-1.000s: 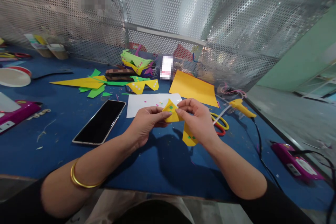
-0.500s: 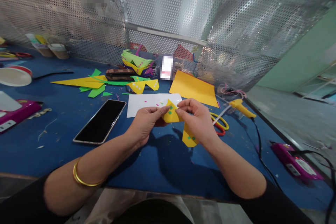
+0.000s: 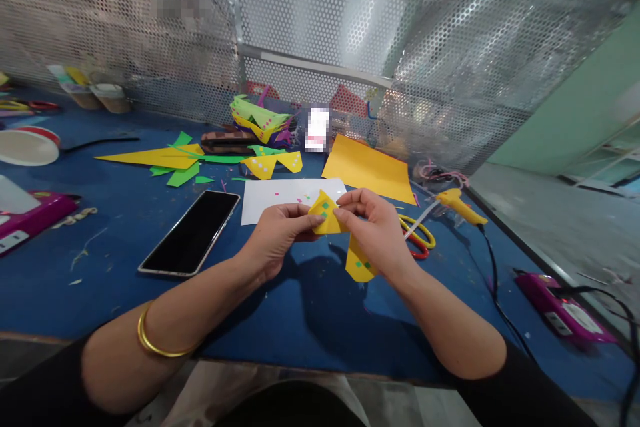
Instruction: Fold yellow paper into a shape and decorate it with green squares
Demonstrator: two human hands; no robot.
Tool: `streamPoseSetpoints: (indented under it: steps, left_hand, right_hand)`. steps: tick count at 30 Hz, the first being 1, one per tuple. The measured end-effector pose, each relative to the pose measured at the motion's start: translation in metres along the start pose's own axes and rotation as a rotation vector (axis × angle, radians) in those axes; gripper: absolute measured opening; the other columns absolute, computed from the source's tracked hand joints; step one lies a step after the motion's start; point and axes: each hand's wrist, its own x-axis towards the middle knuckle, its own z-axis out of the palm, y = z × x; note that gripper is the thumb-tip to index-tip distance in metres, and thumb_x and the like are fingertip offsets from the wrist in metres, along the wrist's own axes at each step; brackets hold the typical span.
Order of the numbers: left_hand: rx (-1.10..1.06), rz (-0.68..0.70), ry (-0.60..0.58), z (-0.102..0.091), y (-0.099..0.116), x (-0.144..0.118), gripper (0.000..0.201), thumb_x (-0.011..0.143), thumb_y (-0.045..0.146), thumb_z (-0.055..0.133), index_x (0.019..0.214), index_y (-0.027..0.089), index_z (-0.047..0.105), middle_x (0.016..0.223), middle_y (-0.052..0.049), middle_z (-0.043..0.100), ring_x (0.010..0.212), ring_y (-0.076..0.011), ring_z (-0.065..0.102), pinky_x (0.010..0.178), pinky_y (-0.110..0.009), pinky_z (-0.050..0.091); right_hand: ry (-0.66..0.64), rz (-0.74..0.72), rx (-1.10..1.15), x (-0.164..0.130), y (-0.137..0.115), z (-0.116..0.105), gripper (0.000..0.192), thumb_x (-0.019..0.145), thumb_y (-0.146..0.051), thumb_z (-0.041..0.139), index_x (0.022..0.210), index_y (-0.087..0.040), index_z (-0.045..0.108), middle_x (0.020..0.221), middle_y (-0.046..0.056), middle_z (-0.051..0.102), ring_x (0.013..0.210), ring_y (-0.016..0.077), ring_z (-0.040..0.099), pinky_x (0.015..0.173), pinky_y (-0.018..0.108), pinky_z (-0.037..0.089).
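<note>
A yellow paper cutout (image 3: 330, 221) with small green squares is held above the blue table between both hands. My left hand (image 3: 273, 237) pinches its left side, with the thumb lying near the green squares. My right hand (image 3: 381, 230) grips the middle of the cutout between thumb and fingers. One yellow flap hangs below the right palm. Under and behind the hands lies a white sheet of paper (image 3: 257, 200) with tiny pink and green bits on it. Part of the cutout is hidden by the right hand.
A phone (image 3: 191, 232) lies left of my hands. Scissors (image 3: 423, 233) and a yellow glue gun (image 3: 463, 207) with a cord are on the right. Behind are an orange-yellow sheet (image 3: 367, 170), a dotted yellow cutout (image 3: 267, 165) and green scraps (image 3: 183, 175). A purple power strip (image 3: 565, 310) sits far right.
My left thumb has slid slightly down on the cutout, showing more of its upper left part. My right hand stays nearly still.
</note>
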Motion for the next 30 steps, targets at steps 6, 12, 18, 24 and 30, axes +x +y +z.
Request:
streamPoseSetpoints:
  steps: [6,12,18,24,30]
  left_hand:
    - [-0.011,-0.017,-0.024,0.0005,0.0009,-0.0004,0.035,0.046,0.036,0.091,0.065,0.014,0.072,0.069,-0.002,0.069,0.062,-0.0125,0.062,0.062,-0.023,0.053]
    - [-0.004,-0.007,-0.01,0.0,0.0008,-0.0011,0.033,0.048,0.034,0.091,0.064,0.013,0.072,0.069,-0.002,0.068,0.062,-0.0117,0.061,0.06,-0.022,0.052]
    - [-0.001,-0.009,-0.024,-0.0021,-0.0006,-0.0008,0.03,0.056,0.034,0.088,0.069,0.012,0.073,0.071,-0.003,0.069,0.063,-0.0118,0.062,0.064,-0.023,0.053]
    - [-0.008,-0.031,-0.028,-0.001,0.002,-0.0019,0.035,0.054,0.039,0.086,0.072,0.012,0.073,0.067,-0.005,0.07,0.061,-0.014,0.063,0.063,-0.025,0.053]
    - [0.047,-0.009,-0.044,-0.0032,0.0009,-0.0015,0.029,0.057,0.035,0.086,0.07,0.013,0.072,0.072,-0.004,0.069,0.065,-0.0136,0.062,0.063,-0.024,0.051]
  right_hand:
    - [0.006,-0.01,-0.011,-0.0004,-0.0012,-0.0004,0.014,0.075,-0.028,0.065,0.085,-0.02,0.061,0.07,-0.001,0.067,0.065,0.0145,0.06,0.065,0.031,0.046]
    - [-0.004,-0.003,0.013,-0.0007,-0.0023,0.0008,0.014,0.074,-0.028,0.065,0.084,-0.02,0.06,0.069,-0.001,0.065,0.064,0.0145,0.06,0.064,0.03,0.047]
    - [-0.003,-0.004,0.014,-0.0001,-0.0021,0.0004,0.015,0.074,-0.029,0.065,0.084,-0.019,0.06,0.07,-0.001,0.065,0.065,0.0144,0.06,0.065,0.03,0.047]
    - [0.006,-0.005,0.008,0.0004,-0.0038,-0.0019,0.016,0.075,-0.03,0.065,0.085,-0.019,0.06,0.07,0.0,0.064,0.066,0.0148,0.059,0.065,0.031,0.046]
    - [-0.012,-0.004,0.013,-0.0013,-0.0034,0.0003,0.014,0.074,-0.028,0.065,0.084,-0.019,0.06,0.069,-0.001,0.065,0.064,0.0142,0.059,0.064,0.03,0.046]
